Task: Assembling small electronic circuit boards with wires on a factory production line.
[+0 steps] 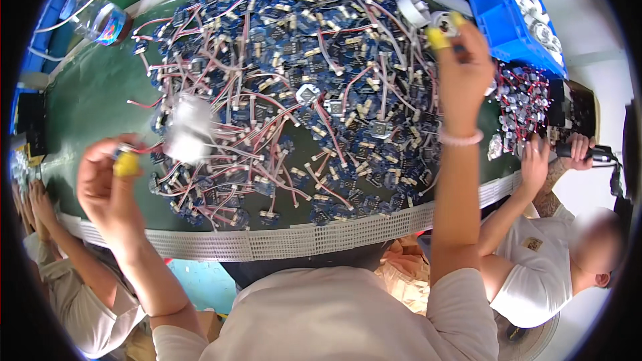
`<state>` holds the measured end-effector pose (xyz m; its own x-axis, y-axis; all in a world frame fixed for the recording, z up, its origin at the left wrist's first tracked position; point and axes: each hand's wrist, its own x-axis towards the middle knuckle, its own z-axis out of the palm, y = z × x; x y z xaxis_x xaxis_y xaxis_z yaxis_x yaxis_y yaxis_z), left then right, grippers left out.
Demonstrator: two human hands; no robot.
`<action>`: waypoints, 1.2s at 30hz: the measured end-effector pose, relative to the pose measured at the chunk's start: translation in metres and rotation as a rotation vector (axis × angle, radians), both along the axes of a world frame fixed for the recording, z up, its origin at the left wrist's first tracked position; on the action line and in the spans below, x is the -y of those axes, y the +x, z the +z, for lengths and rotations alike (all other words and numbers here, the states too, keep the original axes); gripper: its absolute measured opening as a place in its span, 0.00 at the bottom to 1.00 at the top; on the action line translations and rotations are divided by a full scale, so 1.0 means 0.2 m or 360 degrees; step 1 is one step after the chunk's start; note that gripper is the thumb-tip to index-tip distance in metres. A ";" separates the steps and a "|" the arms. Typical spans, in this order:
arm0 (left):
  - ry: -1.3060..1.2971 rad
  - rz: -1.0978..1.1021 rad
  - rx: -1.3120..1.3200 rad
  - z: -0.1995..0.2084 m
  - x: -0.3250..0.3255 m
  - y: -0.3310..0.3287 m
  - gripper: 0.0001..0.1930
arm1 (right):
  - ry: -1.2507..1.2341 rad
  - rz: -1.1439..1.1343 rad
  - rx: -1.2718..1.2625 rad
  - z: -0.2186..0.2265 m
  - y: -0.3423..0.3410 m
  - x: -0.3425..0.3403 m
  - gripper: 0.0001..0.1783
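Observation:
My left hand (110, 184) is raised at the near left, its fingers pinching a small blue circuit board (126, 151) with short red and white wires. A yellow cover sits on its thumb. My right hand (466, 70) reaches to the far right, with yellow covers on two fingertips. Those fingertips straddle a white round plastic housing (441, 21). Beside it stands another white round cup (413, 10). A large heap of blue circuit boards (287, 60) with wires covers the green table between my hands. Over the heap's left side shows a motion-blurred white piece (189, 128).
Blue bins (491, 17) with white round parts stand at the far right. A clear bottle (103, 21) is at the far left. White perforated edging (301, 244) runs along the near table edge. Co-workers' hands (535, 164) show on the right and others (40, 207) on the left.

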<state>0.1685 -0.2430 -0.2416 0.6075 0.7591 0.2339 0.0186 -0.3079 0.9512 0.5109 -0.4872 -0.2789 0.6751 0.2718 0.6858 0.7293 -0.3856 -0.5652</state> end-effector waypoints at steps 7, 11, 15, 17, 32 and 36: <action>0.0472 0.0562 -0.0517 -0.16 -0.55 -0.23 0.11 | -0.0159 0.0264 -0.0467 -0.12 0.40 0.18 0.12; 0.1690 0.0684 -0.0735 -0.03 -0.20 0.06 0.17 | 0.0298 0.0458 -0.0906 0.03 0.21 0.11 0.11; 0.1134 -0.0383 -0.0513 -0.03 0.15 0.34 0.11 | 0.0528 0.0657 -0.0935 0.16 -0.07 0.06 0.15; 0.1061 -0.0567 -0.0472 -0.07 0.19 0.40 0.10 | 0.0509 0.0653 -0.0832 0.19 -0.19 0.05 0.14; 0.0405 -0.0853 -0.0148 -0.05 0.34 0.55 0.09 | 0.0155 0.0781 -0.1125 0.13 -0.63 0.03 0.08; 0.0231 -0.0792 -0.0072 -0.05 0.36 0.40 0.09 | 0.0036 0.1041 -0.1096 0.11 -0.67 -0.02 0.11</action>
